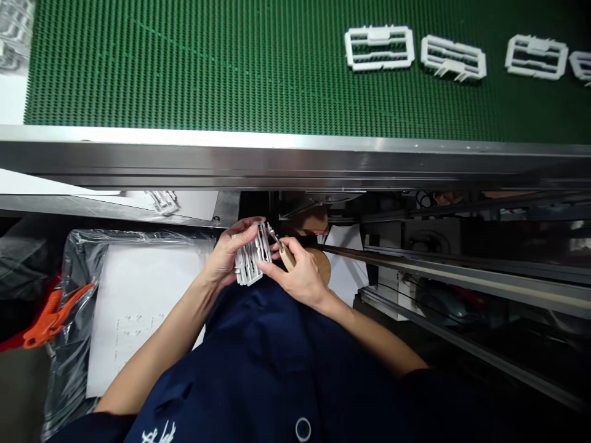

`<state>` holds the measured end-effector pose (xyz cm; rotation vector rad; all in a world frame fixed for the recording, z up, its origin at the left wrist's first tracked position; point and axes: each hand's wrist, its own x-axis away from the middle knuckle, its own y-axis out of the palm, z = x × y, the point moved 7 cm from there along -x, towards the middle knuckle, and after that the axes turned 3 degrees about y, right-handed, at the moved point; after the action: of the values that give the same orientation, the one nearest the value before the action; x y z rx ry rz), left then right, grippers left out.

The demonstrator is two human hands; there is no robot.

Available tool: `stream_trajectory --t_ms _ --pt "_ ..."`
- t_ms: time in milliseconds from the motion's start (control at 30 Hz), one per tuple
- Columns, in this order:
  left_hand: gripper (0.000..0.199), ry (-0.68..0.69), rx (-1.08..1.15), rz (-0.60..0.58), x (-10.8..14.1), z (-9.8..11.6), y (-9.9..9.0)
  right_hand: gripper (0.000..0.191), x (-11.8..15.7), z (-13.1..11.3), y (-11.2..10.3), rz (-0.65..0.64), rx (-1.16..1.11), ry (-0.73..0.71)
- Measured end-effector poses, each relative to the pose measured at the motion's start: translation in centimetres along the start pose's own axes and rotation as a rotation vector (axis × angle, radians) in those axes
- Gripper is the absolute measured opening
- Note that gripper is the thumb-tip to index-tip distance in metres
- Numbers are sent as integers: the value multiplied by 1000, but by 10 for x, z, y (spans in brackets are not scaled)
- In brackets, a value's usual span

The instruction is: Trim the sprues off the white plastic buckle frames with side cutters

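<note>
At far left, an orange-handled hand tool (52, 320) lies beside a large white paper sheet (148, 295) edged with clear plastic. Above the sheet, near the right end of a grey metal worktop (228, 208), rests a small white plastic piece (164, 202).

At centre, in front of the person's dark blue clothing, the left hand (225, 253) has its fingers closed around a slatted white plastic part (249, 263), thumb across the top. It is held in the air, below the near edge of the green ribbed belt (184, 74). The right hand (305, 274) grips a slim metal tool with a pale wooden handle (287, 258), its thumb against the part's lower right side. The tool's tip is close to the upper right edge; contact cannot be told.

The step in hand appears to be close work at that edge. The next move calls for a firm left grip and a controlled tip, clear of the left fingertips.

Farther right, white rectangular plastic frames (379, 37) lie along the belt's far right side.
</note>
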<state>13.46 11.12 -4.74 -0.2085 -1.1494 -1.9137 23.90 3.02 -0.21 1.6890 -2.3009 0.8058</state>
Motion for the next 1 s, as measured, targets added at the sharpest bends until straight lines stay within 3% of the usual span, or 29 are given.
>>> stream_trajectory --t_ms 233,367,467,600,1000 --pt "28 -44 -127 94 8 9 12 26 -8 25 6 -236 -769 192" --pt "25 -67 -129 136 10 8 14 25 -5 38 16 -315 -1034 299" --pt "24 -66 -118 131 10 7 16 22 -1 39 26 -396 -1157 368" --pt "20 -111 -86 105 11 4 19 35 4 38 32 -477 -1293 468" --pt "21 -124 -61 88 9 1 18 29 6 38 30 -465 -1308 472"
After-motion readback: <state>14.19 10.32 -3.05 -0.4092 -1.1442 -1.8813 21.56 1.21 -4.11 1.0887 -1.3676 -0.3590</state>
